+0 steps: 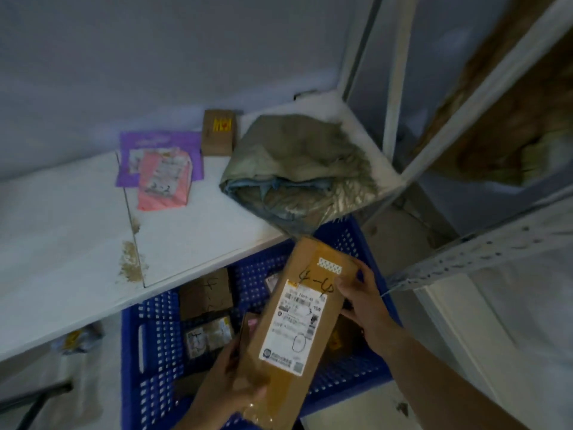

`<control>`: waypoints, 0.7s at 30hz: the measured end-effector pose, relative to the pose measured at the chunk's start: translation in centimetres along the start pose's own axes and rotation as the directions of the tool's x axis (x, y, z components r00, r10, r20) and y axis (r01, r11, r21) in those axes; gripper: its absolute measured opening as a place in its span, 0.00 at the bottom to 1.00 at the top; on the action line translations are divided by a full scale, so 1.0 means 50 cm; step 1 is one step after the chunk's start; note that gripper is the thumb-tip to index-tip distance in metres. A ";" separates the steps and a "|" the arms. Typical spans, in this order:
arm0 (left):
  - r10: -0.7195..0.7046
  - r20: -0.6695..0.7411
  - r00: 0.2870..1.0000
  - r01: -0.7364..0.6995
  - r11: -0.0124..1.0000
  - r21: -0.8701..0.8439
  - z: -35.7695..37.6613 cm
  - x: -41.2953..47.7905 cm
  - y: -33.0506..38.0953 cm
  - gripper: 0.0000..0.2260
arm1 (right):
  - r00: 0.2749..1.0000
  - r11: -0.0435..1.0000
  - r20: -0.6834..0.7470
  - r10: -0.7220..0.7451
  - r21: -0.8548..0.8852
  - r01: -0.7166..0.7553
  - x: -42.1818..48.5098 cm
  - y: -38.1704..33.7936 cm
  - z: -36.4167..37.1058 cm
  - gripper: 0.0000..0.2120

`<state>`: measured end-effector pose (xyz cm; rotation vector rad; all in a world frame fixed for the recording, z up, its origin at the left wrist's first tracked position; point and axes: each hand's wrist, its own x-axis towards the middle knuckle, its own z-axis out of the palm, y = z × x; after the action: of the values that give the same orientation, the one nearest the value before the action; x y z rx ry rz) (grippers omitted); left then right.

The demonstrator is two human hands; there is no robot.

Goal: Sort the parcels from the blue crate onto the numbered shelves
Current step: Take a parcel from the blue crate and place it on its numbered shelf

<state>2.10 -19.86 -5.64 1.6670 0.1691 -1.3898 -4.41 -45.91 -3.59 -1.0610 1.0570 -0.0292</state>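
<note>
A long brown cardboard parcel (297, 321) with a white label and "4-4" handwritten on it is held above the blue crate (148, 352). My left hand (229, 386) grips its near end from below. My right hand (362, 302) holds its right edge near the far end. Inside the crate lie a brown box marked "4-2" (206, 293) and a small labelled parcel (209, 336). The crate sits on the floor, partly under the white shelf (77, 243).
On the white shelf lie a purple mailer (155, 144), a pink parcel (166, 181), a small brown box (218, 131) and a crumpled grey-green bag (294, 169). A metal rack upright (393, 88) and perforated rail (480, 252) stand to the right. A small wrapped parcel (77, 338) lies below the shelf.
</note>
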 end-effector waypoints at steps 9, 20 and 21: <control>0.260 -0.163 0.952 -0.259 0.965 0.026 0.116 -0.067 0.031 0.29 | 0.952 0.962 0.205 -0.226 -0.107 0.251 -0.195 0.091 0.040 0.40; 0.651 0.121 0.750 -0.607 0.603 0.518 0.112 -0.498 0.188 0.36 | 0.857 0.808 0.006 -0.515 -0.331 0.488 -0.621 -0.067 0.034 0.53; 0.698 0.155 0.699 -0.620 0.483 0.618 0.114 -0.549 0.218 0.38 | 0.833 0.776 0.013 -0.553 -0.356 0.520 -0.674 -0.103 0.036 0.55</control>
<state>-4.80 -18.13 23.59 2.0311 -0.9236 -0.7421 -18.96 -31.11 23.52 -1.6801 0.8203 -0.3724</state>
